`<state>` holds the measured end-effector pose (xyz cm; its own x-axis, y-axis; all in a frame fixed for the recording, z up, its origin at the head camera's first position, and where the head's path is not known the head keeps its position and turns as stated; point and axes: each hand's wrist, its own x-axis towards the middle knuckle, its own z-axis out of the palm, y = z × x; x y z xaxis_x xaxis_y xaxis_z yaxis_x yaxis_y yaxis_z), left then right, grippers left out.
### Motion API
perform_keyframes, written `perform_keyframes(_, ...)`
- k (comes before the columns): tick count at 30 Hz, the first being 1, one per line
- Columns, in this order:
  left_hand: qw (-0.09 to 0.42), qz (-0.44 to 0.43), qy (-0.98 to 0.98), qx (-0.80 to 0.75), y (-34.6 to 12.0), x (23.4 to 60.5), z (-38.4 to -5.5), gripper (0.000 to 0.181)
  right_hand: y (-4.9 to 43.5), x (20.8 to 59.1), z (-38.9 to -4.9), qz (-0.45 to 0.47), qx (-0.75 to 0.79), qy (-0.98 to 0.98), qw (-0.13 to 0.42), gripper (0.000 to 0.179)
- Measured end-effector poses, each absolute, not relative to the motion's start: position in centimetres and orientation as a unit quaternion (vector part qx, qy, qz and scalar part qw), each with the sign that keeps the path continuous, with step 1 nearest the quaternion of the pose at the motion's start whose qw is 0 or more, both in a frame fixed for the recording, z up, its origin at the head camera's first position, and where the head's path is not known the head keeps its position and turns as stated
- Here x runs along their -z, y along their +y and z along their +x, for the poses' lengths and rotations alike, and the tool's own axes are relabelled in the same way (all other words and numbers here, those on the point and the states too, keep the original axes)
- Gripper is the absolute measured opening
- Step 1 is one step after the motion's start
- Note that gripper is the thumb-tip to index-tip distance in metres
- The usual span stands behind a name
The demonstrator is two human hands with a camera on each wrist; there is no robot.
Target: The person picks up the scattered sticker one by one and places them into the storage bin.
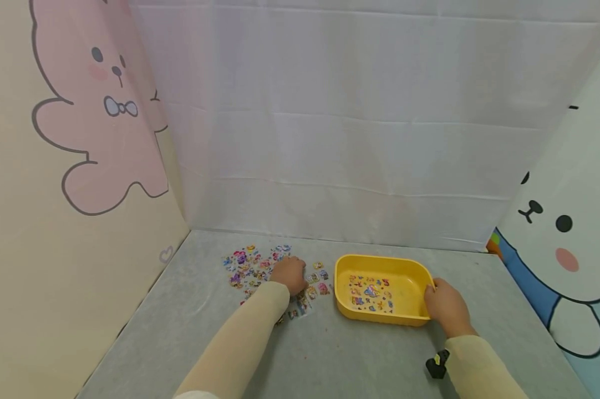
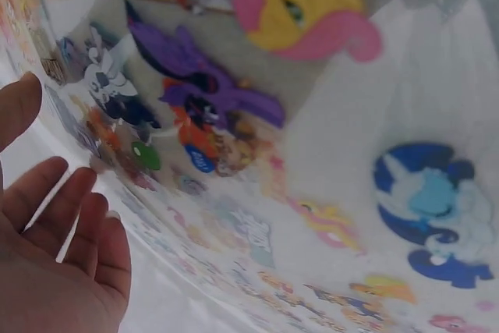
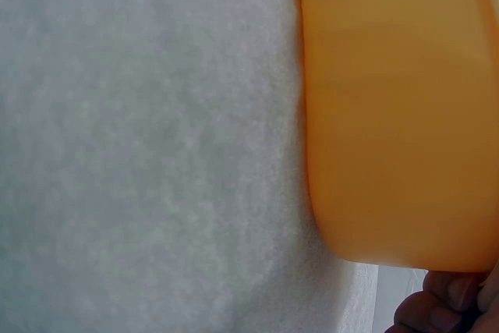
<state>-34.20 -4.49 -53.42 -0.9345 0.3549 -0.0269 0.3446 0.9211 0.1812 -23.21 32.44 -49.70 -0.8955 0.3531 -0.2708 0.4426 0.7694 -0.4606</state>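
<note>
My left hand (image 1: 289, 275) is over clear sticker sheets (image 1: 250, 270) spread on the table at centre left. In the left wrist view this hand (image 2: 70, 247) has loosely bent, spread fingers beside a glossy sheet of cartoon pony stickers (image 2: 433, 216); nothing shows between the fingers. My right hand (image 1: 448, 307) grips the right end of a yellow plastic tray (image 1: 380, 318), thumb at the rim. Inside the tray, at its left, lies a sticker sheet (image 1: 371, 291). The right wrist view shows the tray's outer wall (image 3: 398, 115) with curled fingers (image 3: 425, 313) at its end.
A grey cloth (image 1: 340, 366) covers the table. White sheeting (image 1: 340, 127) hangs behind it, with a pink bear panel (image 1: 100, 122) at left and a white cartoon panel (image 1: 569, 249) at right. A small black device (image 1: 437, 366) sits at the right wrist.
</note>
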Motion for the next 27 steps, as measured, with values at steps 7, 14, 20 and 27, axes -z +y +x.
perform_keyframes(7,0.023,0.174,0.982,-0.062,-4.8,53.4,-34.0,0.053,32.3,49.7,-23.1,0.207,0.266,0.938,0.081,0.051)
perform_keyframes(14,0.019,0.156,0.985,-0.071,-4.7,53.1,-34.1,0.054,32.2,49.5,-23.1,0.204,0.266,0.939,0.079,0.051)
perform_keyframes(20,0.005,0.144,0.989,-0.036,-5.0,54.2,-34.4,0.055,32.3,49.6,-23.1,0.204,0.266,0.939,0.077,0.051)
perform_keyframes(27,0.036,0.153,0.987,-0.005,-4.5,53.3,-33.5,0.061,32.4,49.7,-23.1,0.203,0.262,0.940,0.082,0.051)
